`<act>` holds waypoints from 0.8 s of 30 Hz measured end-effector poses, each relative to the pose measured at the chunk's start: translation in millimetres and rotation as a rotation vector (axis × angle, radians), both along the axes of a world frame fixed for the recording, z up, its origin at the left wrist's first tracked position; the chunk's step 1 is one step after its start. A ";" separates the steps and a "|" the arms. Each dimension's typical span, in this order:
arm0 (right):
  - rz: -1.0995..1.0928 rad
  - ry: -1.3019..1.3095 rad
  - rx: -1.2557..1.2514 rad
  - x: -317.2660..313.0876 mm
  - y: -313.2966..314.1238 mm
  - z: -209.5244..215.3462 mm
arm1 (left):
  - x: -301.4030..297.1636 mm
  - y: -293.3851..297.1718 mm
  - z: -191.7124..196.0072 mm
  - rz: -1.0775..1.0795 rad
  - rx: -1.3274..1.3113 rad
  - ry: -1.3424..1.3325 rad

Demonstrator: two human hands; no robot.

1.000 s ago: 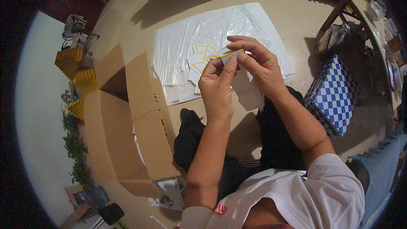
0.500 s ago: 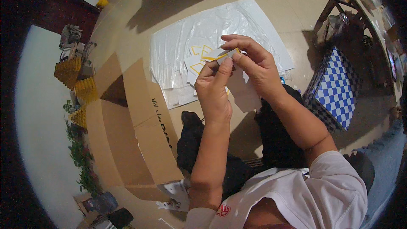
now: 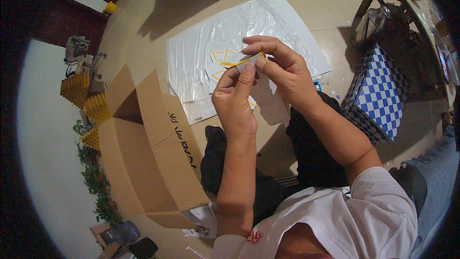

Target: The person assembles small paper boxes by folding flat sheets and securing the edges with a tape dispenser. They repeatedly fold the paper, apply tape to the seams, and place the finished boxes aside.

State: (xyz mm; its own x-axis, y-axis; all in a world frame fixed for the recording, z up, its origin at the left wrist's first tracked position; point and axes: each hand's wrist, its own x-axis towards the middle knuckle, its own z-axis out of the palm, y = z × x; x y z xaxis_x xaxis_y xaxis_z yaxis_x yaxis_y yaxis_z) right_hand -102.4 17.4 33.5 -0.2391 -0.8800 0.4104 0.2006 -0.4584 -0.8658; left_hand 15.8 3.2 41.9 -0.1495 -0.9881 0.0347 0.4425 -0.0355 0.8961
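Observation:
Between my hands is a small white paper or card piece with a yellow edge, held up over the floor. My left hand pinches its near side, thumb on top. My right hand grips the far right end between thumb and fingers, with the index finger stretched along beyond it. Fingers cover part of the piece, so its full shape is hidden. Below and behind lie several white cards with yellow outlines, resting on a large white sheet under clear plastic.
An open cardboard box stands at my left. To the right is a stack with a blue-and-white checkered top. Yellow stacked pieces and a green plant line the left wall. A table stands at the far right.
Both hands, still holding the piece, have shifted slightly left and the piece has tilted a little. The whole view has moved slightly too. The grip looks the same.

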 end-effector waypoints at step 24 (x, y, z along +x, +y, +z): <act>-0.361 0.372 1.232 -216.7 139.2 -393.3 | 12.2 -2.6 -24.3 0.009 0.077 -0.246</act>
State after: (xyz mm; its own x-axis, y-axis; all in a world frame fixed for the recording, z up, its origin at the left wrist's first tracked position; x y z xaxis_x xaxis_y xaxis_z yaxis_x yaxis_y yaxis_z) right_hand -319.1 156.6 -359.7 -0.5836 -0.6322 -0.5096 -0.1019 0.6796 -0.7264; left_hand 28.0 0.6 17.6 -0.1350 -0.9879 -0.0766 0.2120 -0.1044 0.9717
